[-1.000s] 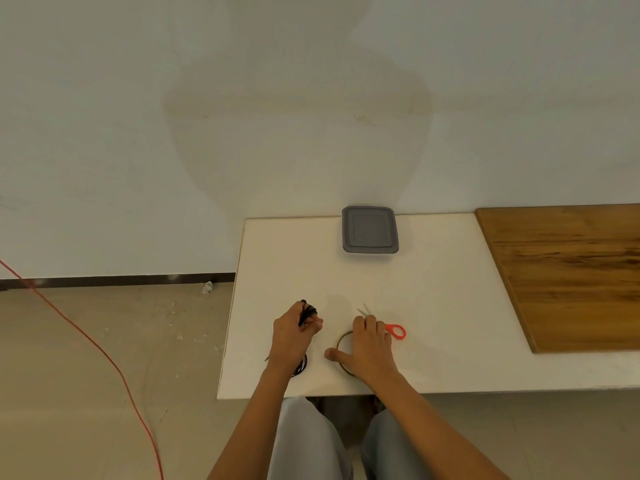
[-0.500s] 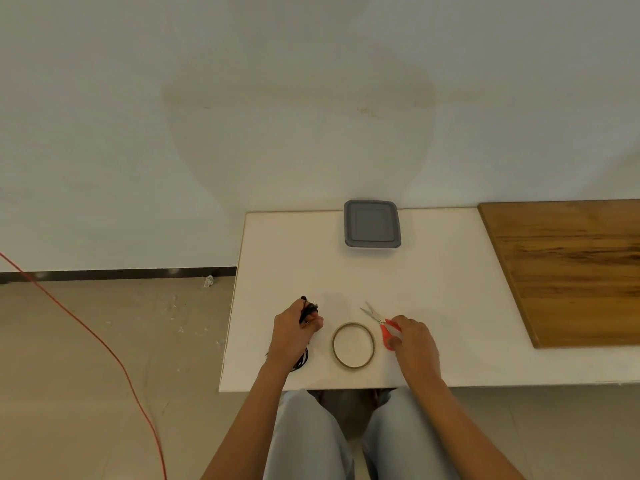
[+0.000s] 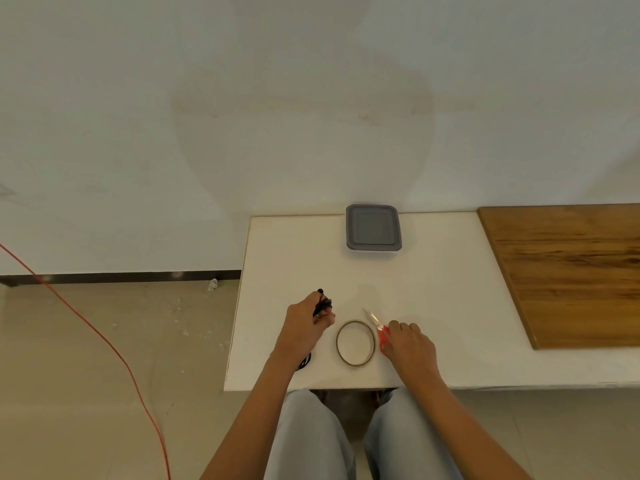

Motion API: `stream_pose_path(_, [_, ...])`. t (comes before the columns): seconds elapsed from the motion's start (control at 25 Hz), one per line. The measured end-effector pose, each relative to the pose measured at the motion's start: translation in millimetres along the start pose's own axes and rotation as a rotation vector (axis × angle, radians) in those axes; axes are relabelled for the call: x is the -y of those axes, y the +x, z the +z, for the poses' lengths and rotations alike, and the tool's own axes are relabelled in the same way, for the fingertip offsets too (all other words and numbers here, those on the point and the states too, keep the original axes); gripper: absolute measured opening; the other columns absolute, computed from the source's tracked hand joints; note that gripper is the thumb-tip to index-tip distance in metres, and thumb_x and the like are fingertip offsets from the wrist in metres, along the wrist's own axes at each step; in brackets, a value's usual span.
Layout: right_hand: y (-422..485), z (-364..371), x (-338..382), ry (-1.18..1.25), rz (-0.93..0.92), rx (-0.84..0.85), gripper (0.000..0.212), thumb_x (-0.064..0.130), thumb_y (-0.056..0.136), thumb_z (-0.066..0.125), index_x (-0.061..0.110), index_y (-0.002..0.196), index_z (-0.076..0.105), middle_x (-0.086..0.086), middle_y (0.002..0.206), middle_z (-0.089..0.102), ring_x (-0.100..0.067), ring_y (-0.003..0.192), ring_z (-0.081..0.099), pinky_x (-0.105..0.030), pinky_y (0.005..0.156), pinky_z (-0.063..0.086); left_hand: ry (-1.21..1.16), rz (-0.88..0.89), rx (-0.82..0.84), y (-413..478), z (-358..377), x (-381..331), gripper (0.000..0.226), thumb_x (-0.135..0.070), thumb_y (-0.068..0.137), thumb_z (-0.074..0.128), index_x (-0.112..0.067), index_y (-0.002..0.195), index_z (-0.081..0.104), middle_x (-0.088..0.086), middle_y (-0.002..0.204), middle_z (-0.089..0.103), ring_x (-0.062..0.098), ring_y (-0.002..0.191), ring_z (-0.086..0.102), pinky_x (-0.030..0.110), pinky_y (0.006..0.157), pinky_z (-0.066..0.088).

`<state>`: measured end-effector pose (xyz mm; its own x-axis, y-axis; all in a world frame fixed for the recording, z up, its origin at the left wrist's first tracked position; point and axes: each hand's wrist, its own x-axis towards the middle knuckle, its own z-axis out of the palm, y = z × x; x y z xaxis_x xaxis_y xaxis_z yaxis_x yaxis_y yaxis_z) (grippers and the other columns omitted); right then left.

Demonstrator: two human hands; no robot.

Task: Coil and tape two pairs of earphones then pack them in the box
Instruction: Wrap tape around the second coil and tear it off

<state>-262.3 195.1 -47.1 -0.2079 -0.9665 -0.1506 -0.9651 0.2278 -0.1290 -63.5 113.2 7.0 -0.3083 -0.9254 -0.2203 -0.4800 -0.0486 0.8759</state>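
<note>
Both your hands were occupied, left hand [image 3: 300,328] clenched on the coiled earphones [image 3: 322,304], right hand [image 3: 411,348] grasping the scissors [image 3: 375,321], so a slack grip could have sprung the coil.

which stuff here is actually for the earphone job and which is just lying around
For the job: earphones in the left hand, second earphones by that wrist, tape roll, scissors under the right hand, lidded box.
Lying about: wooden board, red cable.
</note>
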Motion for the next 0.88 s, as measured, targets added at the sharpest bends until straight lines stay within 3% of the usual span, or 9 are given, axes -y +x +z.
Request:
stream_pose_path(0.08, [-4, 2, -3, 0.047, -0.006, -0.001, 0.023, 0.033, 0.075, 0.076, 0.017, 0.079, 0.061, 0.003, 0.056, 0.059, -0.013, 0.047, 0.051, -0.023, 0.038, 0.036, 0.030, 0.029, 0.021, -2, 0, -5, 0.011, -0.010, 0.087, 0.065, -0.007, 0.095, 0.058, -0.002, 0.088, 0.068, 0.011, 0.088, 0.067, 0.014, 0.080, 0.051])
stream_pose_path(0.2, [-6, -3, -11, 0.311, 0.063, 0.025, 0.020, 0.041, 0.090, 0.056, 0.025, 0.101, 0.050, 0.009, 0.074, 0.062, -0.008, 0.060, 0.056, -0.024, 0.057, 0.049, 0.049, 0.051, 0.048, -4, 0, -12, 0.013, -0.011, 0.087, 0.065, -0.007, 0.096, 0.058, 0.000, 0.088, 0.068, 0.012, 0.088, 0.067, 0.020, 0.083, 0.053])
stream_pose_path(0.28, [-8, -15, -16, 0.657, 0.087, 0.031, 0.021, 0.034, 0.084, 0.067, 0.029, 0.099, 0.054, 0.012, 0.078, 0.062, -0.006, 0.065, 0.058, -0.018, 0.065, 0.048, 0.068, 0.068, 0.061, -5, 0, -18, 0.012, -0.012, 0.087, 0.065, -0.009, 0.095, 0.058, -0.001, 0.089, 0.068, 0.012, 0.088, 0.067, 0.022, 0.083, 0.053])
stream_pose_path(0.36, [-5, -29, -24, 0.820, 0.027, 0.077, 0.028, 0.025, 0.077, 0.075, 0.030, 0.098, 0.057, 0.012, 0.079, 0.062, -0.002, 0.067, 0.058, -0.014, 0.065, 0.046, 0.079, 0.087, 0.069, -5, -1, -24, 0.011, -0.011, 0.086, 0.065, -0.009, 0.093, 0.057, -0.001, 0.089, 0.067, 0.013, 0.088, 0.067, 0.023, 0.082, 0.053])
stream_pose_path(0.56, [9, -54, -23, 0.607, -0.226, 0.366, 0.042, 0.039, 0.067, 0.075, 0.032, 0.104, 0.058, 0.014, 0.100, 0.059, -0.011, 0.091, 0.055, -0.022, 0.082, 0.049, 0.092, 0.101, 0.094, -4, 1, -37, 0.010, -0.009, 0.087, 0.063, -0.007, 0.094, 0.057, -0.001, 0.091, 0.066, 0.011, 0.087, 0.068, 0.016, 0.079, 0.051])
stream_pose_path(0.88, [27, -68, -2, 0.456, -0.289, 0.386, 0.030, 0.033, 0.081, 0.068, 0.021, 0.107, 0.061, 0.001, 0.103, 0.063, -0.014, 0.091, 0.056, -0.025, 0.081, 0.049, 0.132, 0.120, 0.101, -2, 3, -40, 0.009, -0.009, 0.088, 0.061, -0.008, 0.097, 0.057, 0.000, 0.093, 0.067, 0.011, 0.086, 0.066, 0.007, 0.072, 0.048])
